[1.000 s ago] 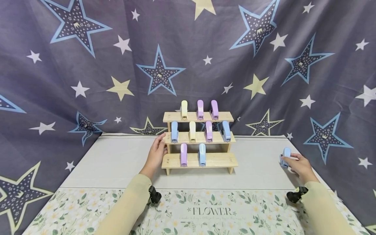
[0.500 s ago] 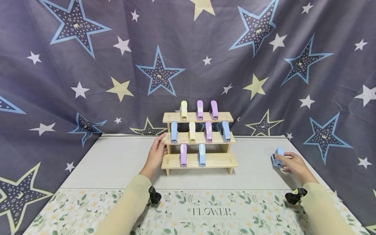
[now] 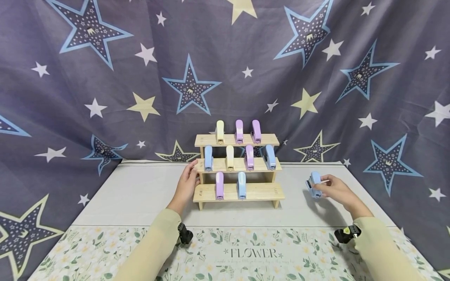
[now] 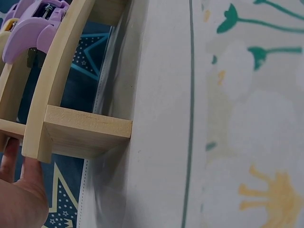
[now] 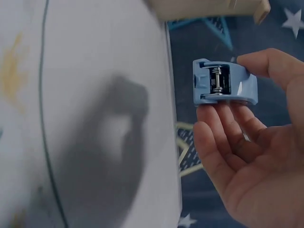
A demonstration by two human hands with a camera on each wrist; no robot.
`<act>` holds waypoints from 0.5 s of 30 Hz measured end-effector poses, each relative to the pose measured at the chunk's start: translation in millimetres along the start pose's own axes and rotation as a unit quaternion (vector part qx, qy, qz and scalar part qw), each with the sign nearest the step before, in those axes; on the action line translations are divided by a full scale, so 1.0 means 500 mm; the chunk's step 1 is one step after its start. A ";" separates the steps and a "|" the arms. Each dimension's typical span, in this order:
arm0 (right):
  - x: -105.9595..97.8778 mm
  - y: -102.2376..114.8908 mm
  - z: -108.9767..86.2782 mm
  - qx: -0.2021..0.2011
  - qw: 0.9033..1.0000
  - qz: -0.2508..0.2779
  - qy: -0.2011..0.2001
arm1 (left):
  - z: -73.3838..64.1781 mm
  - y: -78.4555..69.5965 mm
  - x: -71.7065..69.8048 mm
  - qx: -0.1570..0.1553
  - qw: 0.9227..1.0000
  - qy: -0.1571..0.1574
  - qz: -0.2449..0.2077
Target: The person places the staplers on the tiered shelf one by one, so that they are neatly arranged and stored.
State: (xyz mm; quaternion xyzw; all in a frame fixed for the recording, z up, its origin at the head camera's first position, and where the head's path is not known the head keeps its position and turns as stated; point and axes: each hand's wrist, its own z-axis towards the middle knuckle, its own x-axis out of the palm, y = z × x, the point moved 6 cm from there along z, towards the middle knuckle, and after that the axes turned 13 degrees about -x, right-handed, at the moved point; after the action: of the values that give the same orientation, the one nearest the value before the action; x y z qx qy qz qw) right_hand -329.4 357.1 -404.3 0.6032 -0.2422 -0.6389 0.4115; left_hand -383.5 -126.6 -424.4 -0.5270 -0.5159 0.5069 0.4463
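Observation:
In the head view my right hand (image 3: pixel 339 191) holds a small light-blue stapler (image 3: pixel 315 184) above the white part of the table, right of a three-tier wooden shelf (image 3: pixel 261 191). The right wrist view has the thumb on one side of this stapler (image 5: pixel 242 88) and the fingers on the other, with its metal spring facing the camera. My left hand (image 3: pixel 186 185) touches the left end of the middle tier. Up close in the left wrist view, the fingers of that hand (image 4: pixel 21 194) reach the wooden board ends (image 4: pixel 38 147), their tips partly hidden.
Small staplers line the tiers: yellow (image 3: pixel 220 132) and purple (image 3: pixel 240 131) on top, blue (image 3: pixel 208 158), yellow and purple in the middle, purple (image 3: pixel 219 185) and blue (image 3: pixel 241 185) at the bottom. A floral cloth (image 3: pixel 256 238) covers the front; a starry curtain (image 3: pixel 225 43) hangs behind.
My right hand has moved left toward the shelf, carrying the blue stapler, which now shows more of its side. The left hand and the shelf stay where they were.

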 end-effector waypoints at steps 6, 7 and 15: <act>0.033 0.054 0.009 -0.030 0.999 -0.007 0.014 | 0.000 0.000 0.000 -0.001 1.000 -0.002 0.001; 0.039 0.063 0.010 -0.035 0.999 -0.008 0.017 | 0.000 0.000 0.000 -0.002 1.000 -0.002 0.001; 0.092 0.117 0.019 -0.069 0.997 0.009 0.034 | 0.001 -0.001 0.000 0.001 1.000 -0.006 -0.002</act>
State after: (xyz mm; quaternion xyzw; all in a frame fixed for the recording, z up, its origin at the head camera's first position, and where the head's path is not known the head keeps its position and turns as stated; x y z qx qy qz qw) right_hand -322.1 285.7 -382.0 0.5925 -0.1893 -0.6296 0.4655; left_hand -383.9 -126.6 -423.9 -0.5222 -0.5190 0.5101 0.4446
